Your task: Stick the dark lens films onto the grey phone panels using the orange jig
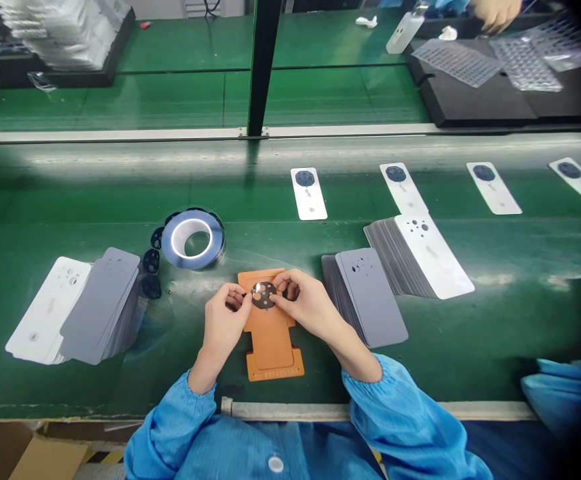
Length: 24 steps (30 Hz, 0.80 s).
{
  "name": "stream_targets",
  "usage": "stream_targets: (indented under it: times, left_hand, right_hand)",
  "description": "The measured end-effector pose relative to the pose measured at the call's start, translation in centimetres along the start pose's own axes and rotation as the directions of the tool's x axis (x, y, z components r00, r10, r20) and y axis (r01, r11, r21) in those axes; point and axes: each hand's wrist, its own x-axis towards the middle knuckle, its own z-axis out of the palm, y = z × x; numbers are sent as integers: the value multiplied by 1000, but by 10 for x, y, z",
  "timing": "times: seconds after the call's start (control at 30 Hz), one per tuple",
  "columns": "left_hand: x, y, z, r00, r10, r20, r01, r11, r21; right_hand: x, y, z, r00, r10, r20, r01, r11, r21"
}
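Between my two hands is a round dark disc with holes [263,295], held at its edges over the upper part of an orange fixture plate [271,340]. My left hand [226,317] pinches the disc's left edge with thumb and forefinger. On the opposite edge, the thumb and fingers of my right hand [306,303] are closed in a pinch. A blue tape roll [193,239] lies up and left of the fixture, with dark round pieces [151,261] along its strip. Right of my right hand sits a fanned stack of grey panels [373,293].
White panels with dark discs, such as one panel [309,200], lie along the far side of the green table [120,180]. A white panel stack [433,257] stands at right, another stack [103,307] at left. A black post [263,73] rises behind. Across, a person's hand [497,12] shows.
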Motion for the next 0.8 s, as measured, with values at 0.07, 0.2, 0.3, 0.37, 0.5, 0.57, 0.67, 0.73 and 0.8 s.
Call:
stream_targets:
  times: [0.07,0.2,0.3,0.37,0.5,0.57,0.67,0.73,0.8]
  left_hand:
    - [0,0,1,1000,4,-4,-4,1000,3]
    - [0,-1,2,1000,25,-15,-25,1000,2]
    - [1,-3,2,999,43,-19,-43,999,7]
    - [1,-4,3,999,47,-22,-47,999,6]
    - [1,-6,3,999,50,-19,-50,999,9]
    - [1,-7,3,998,57,-16,-57,998,20]
    - [0,-7,3,997,74,-18,-73,996,45]
    - [-1,-8,3,996,90,-23,-88,994,61]
    - [-1,-7,3,993,111,-29,-108,991,77]
  right_hand:
    - [0,-1,0,1000,5,1,-5,1000,4]
    - [0,-1,-2,1000,11,6,-11,1000,17]
    - [-2,3,-4,999,38,-8,-38,999,28]
    - [-3,7,-6,997,79,-4,-78,993,90]
    - [-6,13,-6,986,164,38,-167,932,323]
    - [-7,14,-5,983,184,19,-179,922,343]
    - [-5,13,-2,984,175,-45,-157,952,264]
    - [-4,13,-1,986,158,-56,-141,963,230]
    - [-4,12,-1,989,143,-41,-130,966,225]
